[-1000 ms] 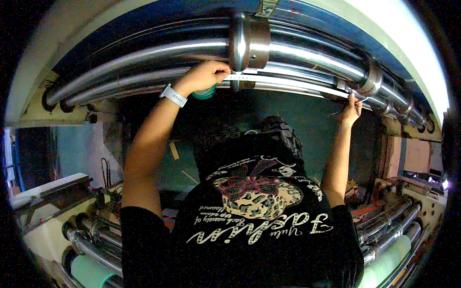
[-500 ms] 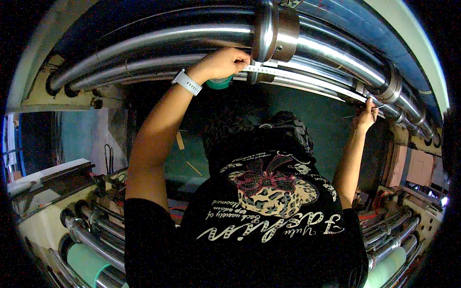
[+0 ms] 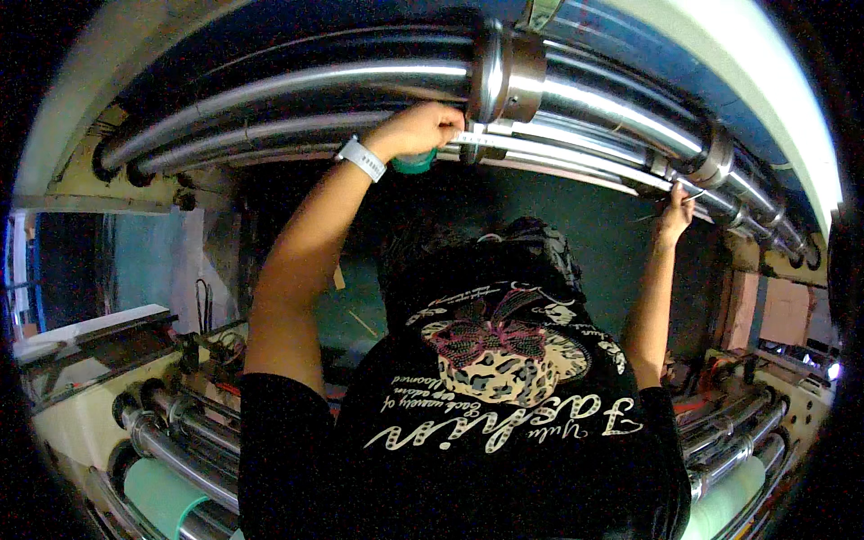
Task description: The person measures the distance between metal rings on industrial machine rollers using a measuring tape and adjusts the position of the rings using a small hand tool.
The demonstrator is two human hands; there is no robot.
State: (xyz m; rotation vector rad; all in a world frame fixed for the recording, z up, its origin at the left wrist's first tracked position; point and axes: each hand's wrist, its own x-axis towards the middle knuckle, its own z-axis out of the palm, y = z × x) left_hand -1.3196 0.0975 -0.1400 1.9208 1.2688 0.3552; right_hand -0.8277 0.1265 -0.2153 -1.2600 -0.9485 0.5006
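Between my two hands a white measuring tape (image 3: 490, 140) is stretched along the metal shafts. My left hand (image 3: 416, 131), with a pale watch (image 3: 361, 159) on its wrist, pinches one end beside a large steel collar (image 3: 524, 79). Below that palm shows part of a round green thing (image 3: 414, 166); whether my fingers also hold it is hidden. Farther right, my right hand (image 3: 677, 216) pinches the tape's other end close to a smaller collar (image 3: 714, 160), thumb upward.
Polished steel shafts (image 3: 297, 85) run across the machine above my hands. A pale frame wall (image 3: 67, 171) bears their left ends. Lower rollers, one with a light green sleeve (image 3: 162, 495), lie at both sides of my body. The dark green floor (image 3: 360, 243) shows below.
The view has shifted slightly, and the shafts sit a little lower at the left. Both hands keep their pinch, and the tape stays stretched between them.
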